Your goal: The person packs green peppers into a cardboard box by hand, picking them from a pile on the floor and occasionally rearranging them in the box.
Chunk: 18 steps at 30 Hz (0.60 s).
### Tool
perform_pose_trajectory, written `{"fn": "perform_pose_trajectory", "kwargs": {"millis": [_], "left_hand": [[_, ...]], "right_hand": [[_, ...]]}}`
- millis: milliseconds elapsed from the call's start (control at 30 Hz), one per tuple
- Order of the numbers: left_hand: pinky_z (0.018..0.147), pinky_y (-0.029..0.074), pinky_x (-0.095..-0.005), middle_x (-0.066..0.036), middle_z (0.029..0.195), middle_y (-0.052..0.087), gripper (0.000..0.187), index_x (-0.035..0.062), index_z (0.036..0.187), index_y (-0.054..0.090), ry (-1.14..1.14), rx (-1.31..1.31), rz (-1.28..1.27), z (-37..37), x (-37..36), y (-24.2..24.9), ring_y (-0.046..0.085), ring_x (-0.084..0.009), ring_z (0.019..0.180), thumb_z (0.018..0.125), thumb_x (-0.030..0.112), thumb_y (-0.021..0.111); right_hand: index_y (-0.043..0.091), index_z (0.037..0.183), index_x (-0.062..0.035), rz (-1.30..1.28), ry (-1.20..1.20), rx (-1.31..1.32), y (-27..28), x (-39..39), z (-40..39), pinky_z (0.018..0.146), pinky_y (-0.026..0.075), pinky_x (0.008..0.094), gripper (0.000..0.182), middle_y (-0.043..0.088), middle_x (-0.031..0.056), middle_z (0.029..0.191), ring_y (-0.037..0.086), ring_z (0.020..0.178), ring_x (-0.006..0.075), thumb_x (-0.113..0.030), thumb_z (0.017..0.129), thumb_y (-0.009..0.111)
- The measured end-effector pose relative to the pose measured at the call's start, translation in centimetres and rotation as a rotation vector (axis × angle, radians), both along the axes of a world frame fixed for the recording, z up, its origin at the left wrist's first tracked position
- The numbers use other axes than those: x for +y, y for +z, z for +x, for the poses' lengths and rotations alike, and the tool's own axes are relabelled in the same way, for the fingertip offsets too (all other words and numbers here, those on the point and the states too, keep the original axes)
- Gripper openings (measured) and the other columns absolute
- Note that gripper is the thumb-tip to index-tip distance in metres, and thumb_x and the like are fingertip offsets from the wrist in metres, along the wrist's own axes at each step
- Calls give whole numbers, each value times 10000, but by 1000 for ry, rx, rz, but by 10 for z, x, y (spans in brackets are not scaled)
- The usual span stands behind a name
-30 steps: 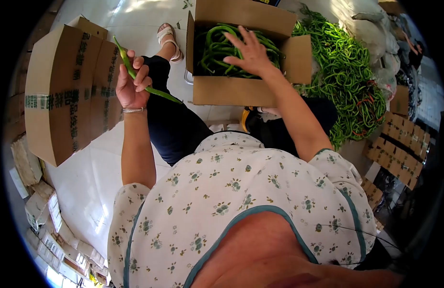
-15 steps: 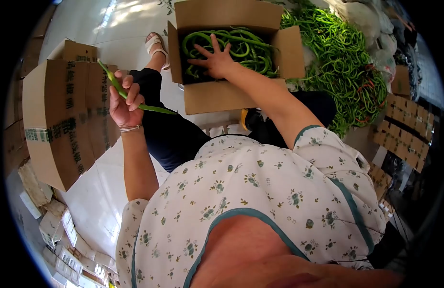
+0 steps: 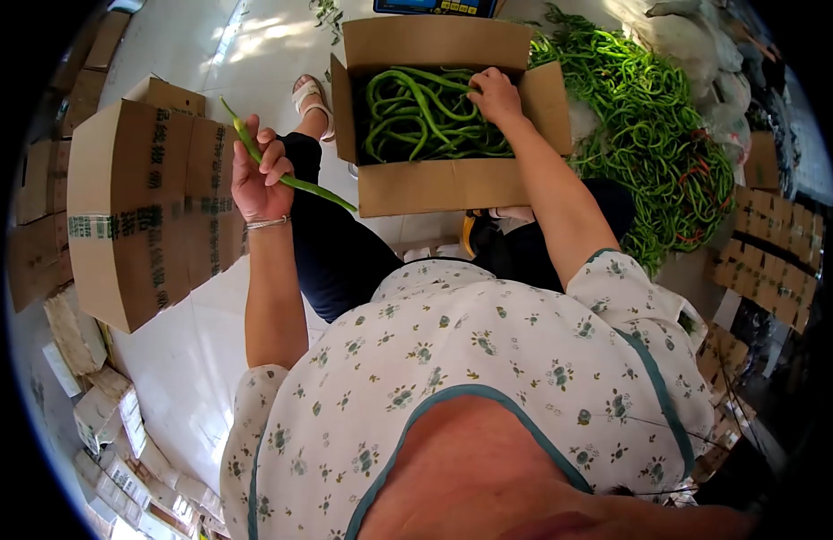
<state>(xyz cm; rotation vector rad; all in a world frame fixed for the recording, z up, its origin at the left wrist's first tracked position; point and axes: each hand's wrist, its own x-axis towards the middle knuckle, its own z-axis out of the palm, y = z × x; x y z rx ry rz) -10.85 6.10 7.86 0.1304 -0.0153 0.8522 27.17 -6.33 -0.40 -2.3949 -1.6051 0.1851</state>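
My left hand, raised at the left beside a closed carton, has its fingers closed round one long green chili pepper. The pepper slants across the palm, its stem end up. In front of me stands an open cardboard box with its flaps spread, holding many long curled green chili peppers. My right hand reaches into the box's back right part. Its fingers are bent closed at the end of a pepper there, fingertips partly hidden.
A large heap of green chili peppers, a few red among them, lies right of the box. The closed carton stands at left. Behind the open box is a blue device with buttons. Flattened cardboard lies at far right.
My right hand has moved right across the box, from spread flat on the peppers to fingers bent near the right flap. My left hand keeps its pepper. The whole view has shifted slightly.
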Motion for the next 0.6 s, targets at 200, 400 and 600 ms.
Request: {"fn": "perform_pose_trajectory", "kwargs": {"millis": [200,400,600], "left_hand": [[651,417,-256,-110,1039,490,347,-11,1232,441,-156,-187,-76,72,-25,43,464,-162,804,940,174,460],[1012,355,-438,-133,1205,542,269,50,1121,542,-496,-116,-34,196,-95,61,466,-287,1168,927,227,484],[958,401,-385,-124,1261,508,348,46,1228,498,-772,398,260,272,-205,131,479,-259,1150,945,242,447]], "right_hand": [[585,997,-52,65,-144,1256,122,-50,-13,751,487,371,274,639,69,870,608,843,205,-301,892,538],[466,1099,-15,439,189,1296,162,-140,-67,733,527,339,370,604,139,916,622,907,257,-336,917,498],[487,1099,-26,891,-353,1771,229,-277,-66,600,523,330,262,590,77,835,583,642,154,-181,897,548]]}}
